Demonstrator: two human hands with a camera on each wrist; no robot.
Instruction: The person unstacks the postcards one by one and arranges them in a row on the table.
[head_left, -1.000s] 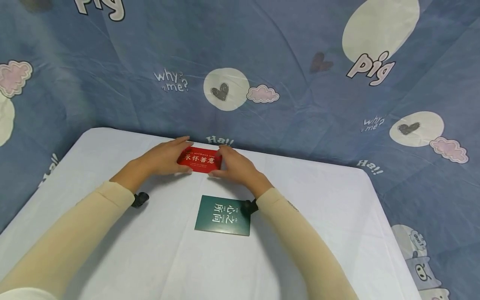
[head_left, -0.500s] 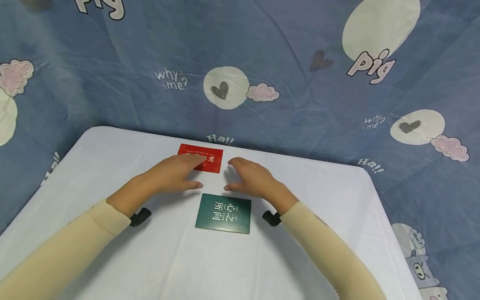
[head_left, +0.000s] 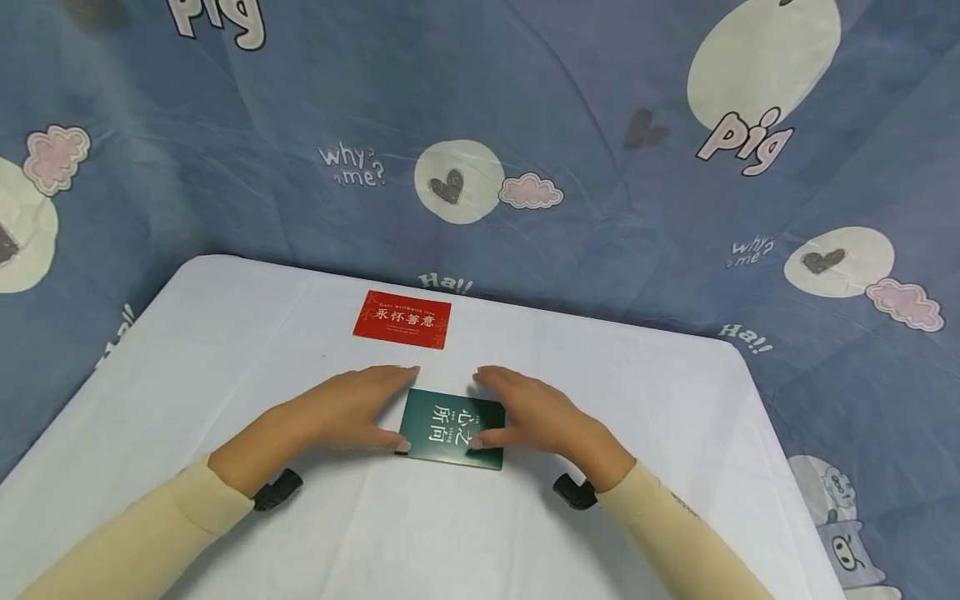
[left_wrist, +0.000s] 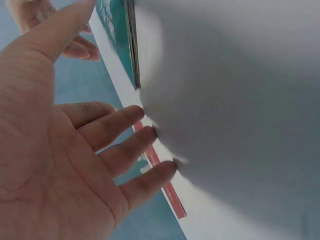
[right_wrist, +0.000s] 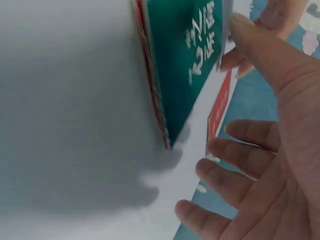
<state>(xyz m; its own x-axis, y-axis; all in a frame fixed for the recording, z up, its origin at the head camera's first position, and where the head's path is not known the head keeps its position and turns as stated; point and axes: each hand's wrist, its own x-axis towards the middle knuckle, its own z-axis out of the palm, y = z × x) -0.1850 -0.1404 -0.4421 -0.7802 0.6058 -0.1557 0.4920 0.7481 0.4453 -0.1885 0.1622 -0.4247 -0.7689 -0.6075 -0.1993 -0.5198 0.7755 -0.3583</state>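
Observation:
A dark green card (head_left: 438, 427) with white Chinese characters lies flat on the white table; its edge looks thick and layered in the right wrist view. At its left side is my left hand (head_left: 348, 408), fingers spread and nearly straight, thumb tip by the near left corner. My right hand (head_left: 543, 417) hovers over its right side, with the thumb across part of the face. Whether either hand touches it, I cannot tell. Beyond, near the table's far edge, rests a red card (head_left: 402, 320) with white characters, free of both hands.
White cloth covers the table (head_left: 630, 367). A blue curtain (head_left: 585, 250) printed with clouds, hearts and letters hangs right behind its far edge and along the sides. Each wrist wears a small black camera (head_left: 277, 490).
Both hands have left the red card and come back toward the body, and are now at the sides of the green card. Both cards stay on the table.

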